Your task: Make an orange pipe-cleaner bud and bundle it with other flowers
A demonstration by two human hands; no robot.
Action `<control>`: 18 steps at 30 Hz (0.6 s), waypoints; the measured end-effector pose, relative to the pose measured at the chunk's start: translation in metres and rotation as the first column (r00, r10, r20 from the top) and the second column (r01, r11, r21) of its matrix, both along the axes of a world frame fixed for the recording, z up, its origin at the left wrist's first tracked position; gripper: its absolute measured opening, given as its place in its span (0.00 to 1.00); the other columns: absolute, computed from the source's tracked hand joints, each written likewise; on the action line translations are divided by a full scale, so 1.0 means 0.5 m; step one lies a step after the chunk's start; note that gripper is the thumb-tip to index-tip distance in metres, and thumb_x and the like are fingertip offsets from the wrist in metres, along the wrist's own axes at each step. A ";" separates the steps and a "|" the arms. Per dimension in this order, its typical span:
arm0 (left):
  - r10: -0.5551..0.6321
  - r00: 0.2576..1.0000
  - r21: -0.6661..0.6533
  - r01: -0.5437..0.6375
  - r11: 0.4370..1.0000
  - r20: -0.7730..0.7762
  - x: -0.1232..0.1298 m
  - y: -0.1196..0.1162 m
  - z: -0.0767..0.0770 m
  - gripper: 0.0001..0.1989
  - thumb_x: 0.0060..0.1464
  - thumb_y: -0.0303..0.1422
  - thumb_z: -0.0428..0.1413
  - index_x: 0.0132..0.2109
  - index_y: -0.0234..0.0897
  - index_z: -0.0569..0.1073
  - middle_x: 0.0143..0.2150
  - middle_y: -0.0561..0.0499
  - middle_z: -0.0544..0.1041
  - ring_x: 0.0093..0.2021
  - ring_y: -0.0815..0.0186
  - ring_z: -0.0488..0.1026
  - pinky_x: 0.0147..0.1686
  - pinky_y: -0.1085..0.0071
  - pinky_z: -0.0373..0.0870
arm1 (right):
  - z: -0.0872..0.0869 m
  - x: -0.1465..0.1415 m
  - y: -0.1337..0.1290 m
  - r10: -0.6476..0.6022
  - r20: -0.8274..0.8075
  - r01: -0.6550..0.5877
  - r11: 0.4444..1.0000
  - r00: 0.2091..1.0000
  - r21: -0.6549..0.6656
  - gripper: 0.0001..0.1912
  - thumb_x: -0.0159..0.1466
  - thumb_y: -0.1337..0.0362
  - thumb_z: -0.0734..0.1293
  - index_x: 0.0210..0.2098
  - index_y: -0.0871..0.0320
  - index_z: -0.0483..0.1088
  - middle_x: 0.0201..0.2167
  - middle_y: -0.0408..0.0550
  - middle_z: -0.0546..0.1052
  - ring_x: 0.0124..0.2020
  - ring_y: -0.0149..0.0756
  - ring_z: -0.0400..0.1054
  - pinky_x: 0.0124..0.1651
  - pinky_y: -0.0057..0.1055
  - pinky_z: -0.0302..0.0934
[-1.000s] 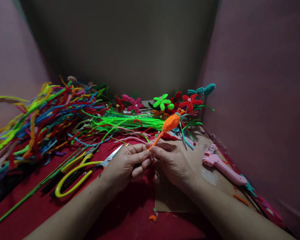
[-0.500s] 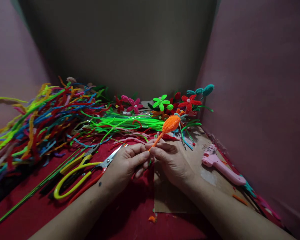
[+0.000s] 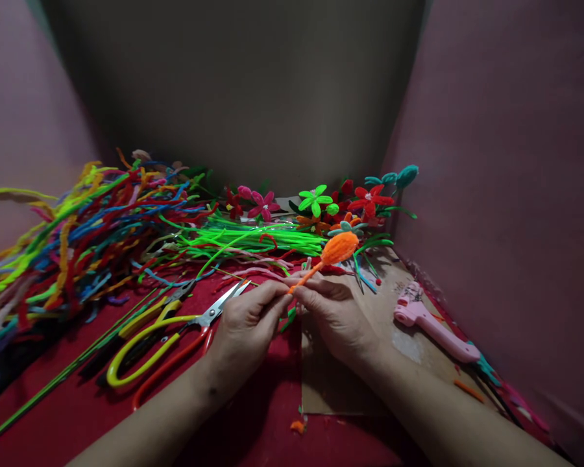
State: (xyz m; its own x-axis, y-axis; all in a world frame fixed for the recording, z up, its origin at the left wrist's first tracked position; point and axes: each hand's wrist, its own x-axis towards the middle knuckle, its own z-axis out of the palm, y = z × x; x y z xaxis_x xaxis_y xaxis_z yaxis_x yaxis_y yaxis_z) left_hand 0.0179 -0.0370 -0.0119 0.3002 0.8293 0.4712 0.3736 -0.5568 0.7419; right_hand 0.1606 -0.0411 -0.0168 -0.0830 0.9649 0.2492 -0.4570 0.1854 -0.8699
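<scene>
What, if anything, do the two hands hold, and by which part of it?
An orange fuzzy bud, by the lower end of its thin stem: the left hand and the right hand both pinch it there, below the wide part.

The lower end of the orange stem [image 3: 309, 275] is hidden between the fingertips of the left hand [image 3: 248, 324] and right hand [image 3: 333, 318]. The left forearm [image 3: 175, 405] covers part of the red handle [image 3: 160, 371]. The scissors [image 3: 205, 318] overlap the pliers [image 3: 169, 307], concealing part of their grips. The right forearm [image 3: 433, 395] obscures part of the cardboard [image 3: 340, 397]. Green wires [image 3: 53, 389] are cut off at the left edge. The orange scrap [image 3: 298, 427] is too small to identify.
</scene>
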 end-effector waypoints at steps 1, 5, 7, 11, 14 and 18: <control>0.007 1.000 0.094 -0.005 0.996 -0.020 -0.002 0.001 -0.005 0.05 0.56 0.29 0.51 0.35 0.36 0.72 0.25 0.55 0.71 0.25 0.74 0.66 0.28 0.78 0.64 | 0.001 0.000 0.000 -0.002 0.008 0.002 1.000 1.000 0.008 0.07 0.52 0.67 0.70 0.31 0.54 0.78 0.30 0.45 0.76 0.38 0.36 0.65 0.47 0.35 0.57; -0.016 1.000 0.339 0.022 0.941 -0.022 -0.007 0.003 -0.012 0.06 0.54 0.24 0.52 0.39 0.36 0.72 0.32 0.52 0.75 0.32 0.72 0.71 0.35 0.76 0.65 | 0.004 0.001 0.001 0.019 0.037 -0.021 0.998 0.999 0.056 0.08 0.53 0.65 0.70 0.33 0.53 0.78 0.32 0.46 0.77 0.41 0.39 0.67 0.51 0.39 0.56; -0.014 1.000 0.294 0.016 0.956 -0.008 -0.006 -0.001 -0.006 0.05 0.54 0.25 0.52 0.37 0.36 0.72 0.30 0.53 0.74 0.30 0.72 0.70 0.33 0.76 0.65 | 0.001 0.003 0.003 0.032 0.041 -0.035 0.996 0.999 0.076 0.08 0.54 0.65 0.70 0.34 0.52 0.78 0.32 0.46 0.77 0.42 0.39 0.67 0.52 0.40 0.56; -0.050 0.987 -0.253 0.088 0.963 0.152 -0.001 -0.008 0.020 0.07 0.55 0.33 0.52 0.31 0.35 0.71 0.18 0.58 0.65 0.17 0.76 0.61 0.17 0.80 0.58 | -0.009 0.007 0.007 0.046 0.057 -0.050 0.995 0.997 0.084 0.09 0.55 0.67 0.69 0.36 0.51 0.77 0.36 0.45 0.77 0.45 0.39 0.66 0.53 0.40 0.54; -0.118 0.913 -0.561 0.337 0.756 0.390 0.000 -0.004 0.031 0.11 0.54 0.36 0.53 0.27 0.34 0.68 0.18 0.58 0.66 0.12 0.79 0.57 0.12 0.81 0.53 | -0.015 0.007 0.006 0.054 0.049 -0.057 0.997 0.997 0.059 0.10 0.54 0.68 0.69 0.36 0.52 0.77 0.38 0.45 0.76 0.43 0.37 0.66 0.52 0.37 0.56; -0.128 0.800 -0.609 0.539 0.582 0.586 -0.003 0.004 0.030 0.11 0.54 0.36 0.53 0.27 0.34 0.68 0.14 0.60 0.61 0.09 0.80 0.51 0.09 0.83 0.52 | -0.015 0.003 0.003 0.126 -0.052 -0.126 0.992 0.991 0.009 0.09 0.53 0.68 0.70 0.34 0.53 0.78 0.34 0.44 0.77 0.38 0.34 0.67 0.48 0.34 0.58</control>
State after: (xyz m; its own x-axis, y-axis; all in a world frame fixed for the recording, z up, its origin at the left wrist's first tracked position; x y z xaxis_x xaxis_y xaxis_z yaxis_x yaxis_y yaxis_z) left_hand 0.0164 -0.0351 0.0032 0.5630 0.8228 -0.0774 -0.1963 0.2241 0.9546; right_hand 0.1622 -0.0395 -0.0242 -0.1902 0.9462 0.2616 -0.5219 0.1283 -0.8433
